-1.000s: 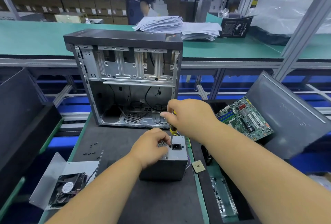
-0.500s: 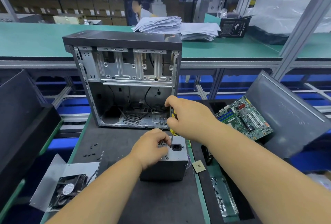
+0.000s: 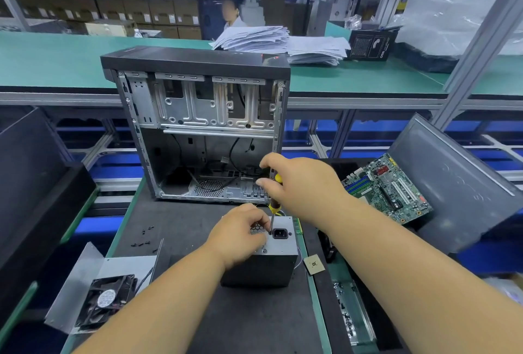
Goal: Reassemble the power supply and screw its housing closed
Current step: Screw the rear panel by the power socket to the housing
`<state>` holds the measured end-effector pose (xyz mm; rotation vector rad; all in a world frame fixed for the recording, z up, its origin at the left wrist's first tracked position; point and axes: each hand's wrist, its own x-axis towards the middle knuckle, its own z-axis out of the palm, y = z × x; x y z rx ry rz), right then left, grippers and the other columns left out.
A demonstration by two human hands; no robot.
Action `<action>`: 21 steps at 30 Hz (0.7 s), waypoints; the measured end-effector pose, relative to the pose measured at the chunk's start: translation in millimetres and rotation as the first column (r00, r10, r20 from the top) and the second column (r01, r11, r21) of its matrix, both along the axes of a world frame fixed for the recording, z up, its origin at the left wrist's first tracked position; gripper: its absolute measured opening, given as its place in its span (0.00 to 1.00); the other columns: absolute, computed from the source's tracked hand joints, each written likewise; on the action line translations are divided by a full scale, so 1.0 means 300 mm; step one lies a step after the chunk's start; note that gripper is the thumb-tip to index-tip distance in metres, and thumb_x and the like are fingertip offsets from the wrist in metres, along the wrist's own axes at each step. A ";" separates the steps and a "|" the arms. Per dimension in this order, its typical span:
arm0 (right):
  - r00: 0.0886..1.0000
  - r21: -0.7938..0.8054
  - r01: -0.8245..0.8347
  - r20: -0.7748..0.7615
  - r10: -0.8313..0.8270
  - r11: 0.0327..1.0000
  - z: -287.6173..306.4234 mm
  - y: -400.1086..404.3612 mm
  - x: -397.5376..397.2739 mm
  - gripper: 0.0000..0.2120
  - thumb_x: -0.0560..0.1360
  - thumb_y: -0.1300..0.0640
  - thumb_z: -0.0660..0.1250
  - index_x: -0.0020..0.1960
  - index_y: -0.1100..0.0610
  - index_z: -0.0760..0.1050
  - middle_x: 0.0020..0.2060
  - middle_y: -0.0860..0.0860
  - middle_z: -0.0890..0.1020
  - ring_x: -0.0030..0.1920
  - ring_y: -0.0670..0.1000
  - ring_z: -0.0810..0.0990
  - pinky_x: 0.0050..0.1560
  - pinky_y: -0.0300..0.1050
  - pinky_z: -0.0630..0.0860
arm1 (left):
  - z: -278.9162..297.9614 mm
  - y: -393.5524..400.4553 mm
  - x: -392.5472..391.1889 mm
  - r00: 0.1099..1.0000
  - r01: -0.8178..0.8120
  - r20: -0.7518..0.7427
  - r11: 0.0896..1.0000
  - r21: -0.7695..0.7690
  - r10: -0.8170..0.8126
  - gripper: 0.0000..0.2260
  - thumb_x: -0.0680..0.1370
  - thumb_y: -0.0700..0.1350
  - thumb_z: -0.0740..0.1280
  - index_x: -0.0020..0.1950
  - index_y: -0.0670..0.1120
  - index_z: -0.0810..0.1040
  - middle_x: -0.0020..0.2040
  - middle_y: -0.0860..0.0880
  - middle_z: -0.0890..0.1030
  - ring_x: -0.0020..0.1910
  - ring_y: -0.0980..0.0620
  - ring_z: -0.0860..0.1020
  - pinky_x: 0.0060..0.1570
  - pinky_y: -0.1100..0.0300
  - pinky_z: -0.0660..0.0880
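The grey power supply (image 3: 271,264) stands on the dark mat with its socket face turned up. My left hand (image 3: 240,236) rests on that top face, fingers curled at the grille beside the screwdriver's tip. My right hand (image 3: 297,185) grips the yellow-and-black screwdriver (image 3: 274,208) by its handle. The screwdriver stands nearly upright, and its tip touches the top face just left of the black power socket (image 3: 280,233). Whatever sits under the tip is hidden by my left fingers.
An open computer case (image 3: 198,127) stands just behind the power supply. Loose black screws (image 3: 144,239) lie on the mat to the left, above a fan (image 3: 106,300) on a metal plate. A motherboard (image 3: 387,188) leans in a tray on the right; a CPU chip (image 3: 313,264) lies near.
My right hand has risen and shifted slightly, turning on the screwdriver handle. The left hand and the power supply have stayed where they were.
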<state>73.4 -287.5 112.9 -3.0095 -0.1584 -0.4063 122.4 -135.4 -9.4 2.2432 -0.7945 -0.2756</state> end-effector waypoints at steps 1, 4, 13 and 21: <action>1.000 -0.028 0.016 -0.010 -0.017 0.999 -0.004 -0.003 0.001 0.16 0.81 0.39 0.54 0.60 0.47 0.71 0.35 0.45 0.78 0.39 0.50 0.76 0.31 0.43 0.67 | -0.001 0.001 0.000 1.000 0.001 0.000 1.000 -0.002 -0.001 0.10 0.71 0.43 0.69 0.41 0.60 0.75 0.49 0.58 0.76 0.55 0.56 0.73 0.56 0.51 0.73; 0.998 0.069 -0.012 -0.065 0.016 0.998 -0.006 -0.006 -0.001 0.13 0.80 0.45 0.56 0.59 0.48 0.72 0.43 0.45 0.79 0.43 0.50 0.77 0.35 0.45 0.69 | 0.000 0.000 -0.001 1.000 0.001 0.002 1.000 0.001 -0.001 0.11 0.70 0.43 0.69 0.40 0.61 0.75 0.50 0.59 0.75 0.55 0.56 0.73 0.56 0.51 0.73; 0.999 -0.003 0.010 -0.049 -0.010 1.000 -0.007 -0.002 0.002 0.14 0.79 0.40 0.55 0.53 0.47 0.73 0.35 0.45 0.77 0.40 0.50 0.76 0.32 0.43 0.65 | 0.002 -0.002 -0.001 1.000 0.004 0.005 1.000 -0.007 -0.004 0.12 0.70 0.43 0.69 0.39 0.62 0.73 0.48 0.58 0.75 0.54 0.55 0.73 0.55 0.50 0.73; 0.999 -0.009 0.029 -0.026 -0.030 1.000 -0.007 -0.002 -0.002 0.14 0.80 0.39 0.56 0.56 0.47 0.72 0.32 0.45 0.75 0.37 0.50 0.75 0.33 0.44 0.68 | -0.002 0.001 0.001 1.000 -0.002 0.000 1.000 -0.005 0.002 0.13 0.71 0.43 0.69 0.39 0.63 0.73 0.48 0.59 0.75 0.55 0.56 0.73 0.56 0.51 0.73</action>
